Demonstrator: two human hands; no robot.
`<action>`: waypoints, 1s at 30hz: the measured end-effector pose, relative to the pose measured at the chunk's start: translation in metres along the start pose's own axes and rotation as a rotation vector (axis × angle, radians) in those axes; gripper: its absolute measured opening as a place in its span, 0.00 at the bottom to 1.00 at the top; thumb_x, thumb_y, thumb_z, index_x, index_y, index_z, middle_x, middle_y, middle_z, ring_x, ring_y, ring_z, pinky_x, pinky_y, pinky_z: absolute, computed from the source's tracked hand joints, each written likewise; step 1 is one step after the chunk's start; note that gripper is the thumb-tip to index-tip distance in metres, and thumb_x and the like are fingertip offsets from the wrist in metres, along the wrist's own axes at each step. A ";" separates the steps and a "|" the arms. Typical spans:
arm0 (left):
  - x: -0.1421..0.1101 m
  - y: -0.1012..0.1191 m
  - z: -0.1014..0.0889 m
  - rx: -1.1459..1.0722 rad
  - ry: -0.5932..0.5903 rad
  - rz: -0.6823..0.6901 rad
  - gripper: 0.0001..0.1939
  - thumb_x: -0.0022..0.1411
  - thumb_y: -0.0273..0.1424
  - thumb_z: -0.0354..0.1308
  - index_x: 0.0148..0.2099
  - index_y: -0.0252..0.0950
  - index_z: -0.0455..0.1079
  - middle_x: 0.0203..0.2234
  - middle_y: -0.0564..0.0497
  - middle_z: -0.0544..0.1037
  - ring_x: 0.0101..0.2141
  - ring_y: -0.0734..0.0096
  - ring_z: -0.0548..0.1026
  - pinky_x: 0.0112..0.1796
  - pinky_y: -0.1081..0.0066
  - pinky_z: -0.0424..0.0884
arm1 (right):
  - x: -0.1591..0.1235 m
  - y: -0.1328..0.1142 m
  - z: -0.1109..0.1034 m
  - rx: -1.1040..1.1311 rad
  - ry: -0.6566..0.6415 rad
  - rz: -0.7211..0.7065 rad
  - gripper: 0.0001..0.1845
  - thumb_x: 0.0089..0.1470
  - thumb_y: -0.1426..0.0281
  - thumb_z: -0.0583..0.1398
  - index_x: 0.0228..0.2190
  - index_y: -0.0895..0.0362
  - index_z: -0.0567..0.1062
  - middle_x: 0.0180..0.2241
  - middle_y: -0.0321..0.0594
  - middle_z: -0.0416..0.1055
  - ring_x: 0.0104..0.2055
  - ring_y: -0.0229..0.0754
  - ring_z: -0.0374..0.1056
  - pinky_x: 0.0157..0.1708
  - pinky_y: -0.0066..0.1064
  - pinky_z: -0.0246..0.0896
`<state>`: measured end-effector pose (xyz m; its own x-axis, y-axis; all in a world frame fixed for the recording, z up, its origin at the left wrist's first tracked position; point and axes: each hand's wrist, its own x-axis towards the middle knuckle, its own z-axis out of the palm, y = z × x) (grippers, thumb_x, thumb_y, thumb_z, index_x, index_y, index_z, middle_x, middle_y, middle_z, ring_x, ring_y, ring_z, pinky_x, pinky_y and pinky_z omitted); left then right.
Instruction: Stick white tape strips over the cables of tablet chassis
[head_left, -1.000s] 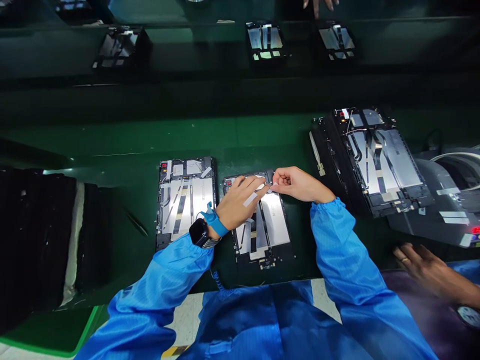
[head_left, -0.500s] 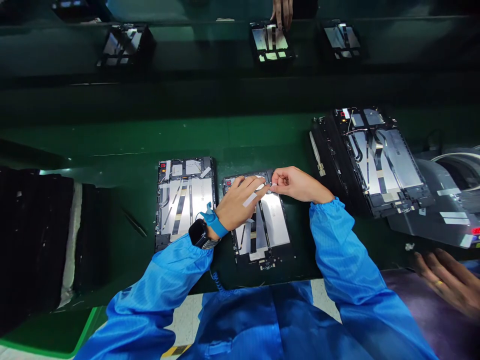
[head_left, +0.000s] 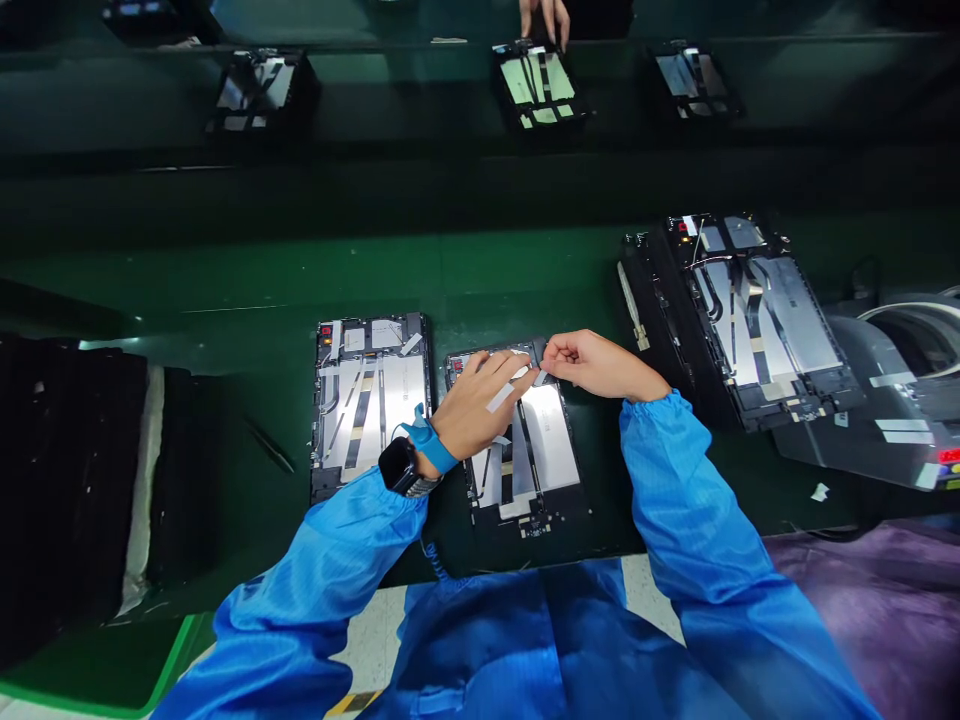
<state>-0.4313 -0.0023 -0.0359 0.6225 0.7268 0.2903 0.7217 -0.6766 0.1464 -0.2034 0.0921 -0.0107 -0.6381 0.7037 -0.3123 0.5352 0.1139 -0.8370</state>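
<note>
Tablet-like device (head_left: 553, 450), back off, lies flat on the green worktop (head_left: 360, 270) straight in front of me, under both my hands. Left hand (head_left: 474, 408): palm down across its upper half, fingers stretched out, nothing clenched; a white strip (head_left: 500, 397) sits across the back of one finger. Blue strap (head_left: 433, 443) and black watch (head_left: 397, 465) at that wrist. Right hand (head_left: 592, 363): at the upper right corner, thumb and forefinger drawn together right by a small white tab (head_left: 541, 378); cannot tell whether the tips grasp it.

Second device (head_left: 397, 400), similar, just left of mine, its lower edge partly behind my forearm. Dark slim tool (head_left: 268, 446) farther left. To the right, a stack of devices (head_left: 765, 310), with a pale tool (head_left: 632, 305) beside it. Small white scrap (head_left: 820, 492) nearer the edge. Across the bench, a co-worker's hand (head_left: 546, 18) touches another device (head_left: 538, 82).
</note>
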 end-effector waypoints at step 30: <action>0.004 0.002 0.002 0.014 0.040 -0.009 0.23 0.69 0.19 0.53 0.64 0.31 0.68 0.58 0.36 0.75 0.57 0.49 0.70 0.52 0.52 0.69 | -0.021 -0.020 0.001 -0.150 0.109 0.074 0.11 0.59 0.62 0.65 0.34 0.53 0.69 0.26 0.34 0.70 0.29 0.39 0.64 0.30 0.30 0.51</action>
<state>-0.4268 -0.0009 -0.0362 0.6038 0.7272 0.3264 0.7314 -0.6683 0.1360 -0.2011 0.0739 0.0117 -0.5346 0.7849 -0.3134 0.6602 0.1563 -0.7347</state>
